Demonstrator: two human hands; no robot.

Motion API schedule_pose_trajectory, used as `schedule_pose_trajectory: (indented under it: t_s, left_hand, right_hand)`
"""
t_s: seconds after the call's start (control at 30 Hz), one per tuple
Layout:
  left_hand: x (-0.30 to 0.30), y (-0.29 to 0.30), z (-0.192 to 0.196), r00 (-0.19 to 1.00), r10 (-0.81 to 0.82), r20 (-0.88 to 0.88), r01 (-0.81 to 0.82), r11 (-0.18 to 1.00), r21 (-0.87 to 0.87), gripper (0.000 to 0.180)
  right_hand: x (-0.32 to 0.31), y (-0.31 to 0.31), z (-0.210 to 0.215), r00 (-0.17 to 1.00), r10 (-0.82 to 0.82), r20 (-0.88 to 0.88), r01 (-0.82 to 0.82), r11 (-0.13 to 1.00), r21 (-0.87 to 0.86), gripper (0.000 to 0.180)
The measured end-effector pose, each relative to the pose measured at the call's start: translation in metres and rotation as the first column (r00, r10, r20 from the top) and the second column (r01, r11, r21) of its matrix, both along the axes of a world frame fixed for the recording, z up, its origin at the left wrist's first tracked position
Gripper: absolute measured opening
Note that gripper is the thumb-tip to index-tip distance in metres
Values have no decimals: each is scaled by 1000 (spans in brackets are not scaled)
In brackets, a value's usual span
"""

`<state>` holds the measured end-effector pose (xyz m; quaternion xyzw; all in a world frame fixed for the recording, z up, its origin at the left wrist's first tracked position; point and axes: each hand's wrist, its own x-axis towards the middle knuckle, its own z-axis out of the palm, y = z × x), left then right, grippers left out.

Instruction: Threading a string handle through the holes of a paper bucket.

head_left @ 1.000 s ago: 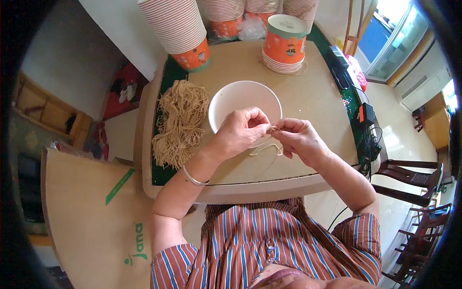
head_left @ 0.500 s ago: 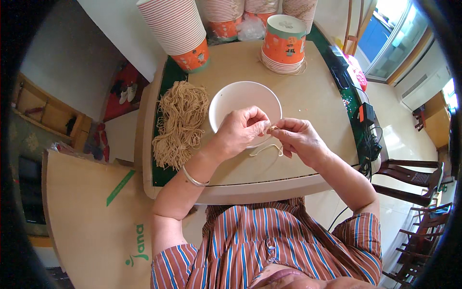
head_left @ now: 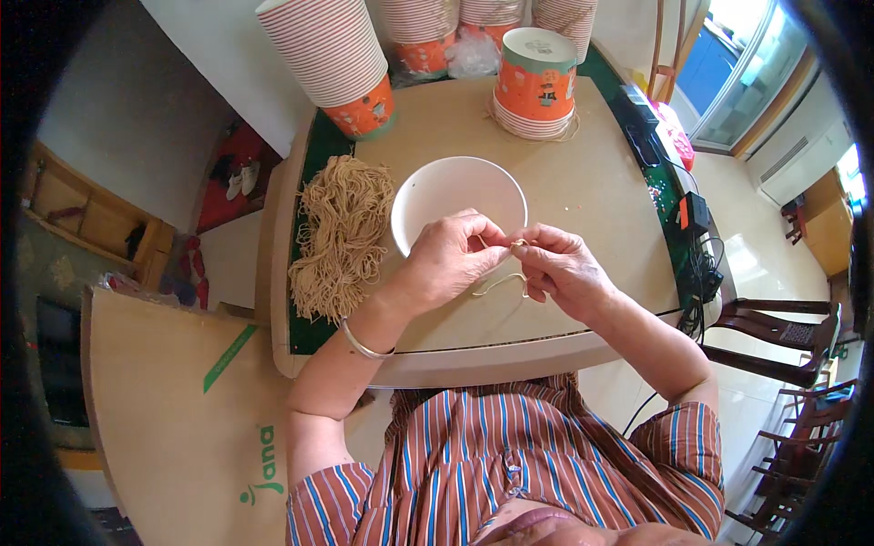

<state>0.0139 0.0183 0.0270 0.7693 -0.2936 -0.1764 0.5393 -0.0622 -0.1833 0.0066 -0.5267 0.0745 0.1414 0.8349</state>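
Note:
Over the near rim of a white round tub (head_left: 455, 187), my left hand (head_left: 448, 257) and my right hand (head_left: 564, 266) meet fingertip to fingertip. Both are pinched on a piece of beige string (head_left: 492, 288); its loose tail curves down below my fingers toward the tabletop. A small loop or knot seems to show between the fingertips, too small to make out well. To the left of the tub lies a heap of beige strings (head_left: 339, 232).
Tall stacks of orange and white paper buckets (head_left: 332, 55) stand along the far edge. One upturned stack (head_left: 537, 86) has string around its base. Black adapters and cables (head_left: 694, 218) line the right edge. A large cardboard sheet (head_left: 173, 400) leans at the left.
My fingertips have shifted slightly on the string and drawn closer together. The tub has moved a little to the left in view.

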Motion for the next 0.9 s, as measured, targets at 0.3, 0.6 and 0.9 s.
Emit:
schedule_pose_trajectory:
  t_s: [0.3, 0.6, 0.9]
  left_hand:
    - [-2, -5, 5, 989, -31, -146, 32, 999, 6, 17]
    - [-4, -6, 4, 983, 21, -183, -27, 999, -28, 17]
    - [-5, -6, 8, 989, 2, -146, -6, 999, -32, 12]
  right_hand:
    - [0, 8, -14, 982, -82, 170, 87, 996, -19, 15]
    - [0, 14, -15, 953, -145, 265, 153, 988, -9, 26]
    - [-2, 20, -23, 937, -185, 296, 191, 982, 8, 21]
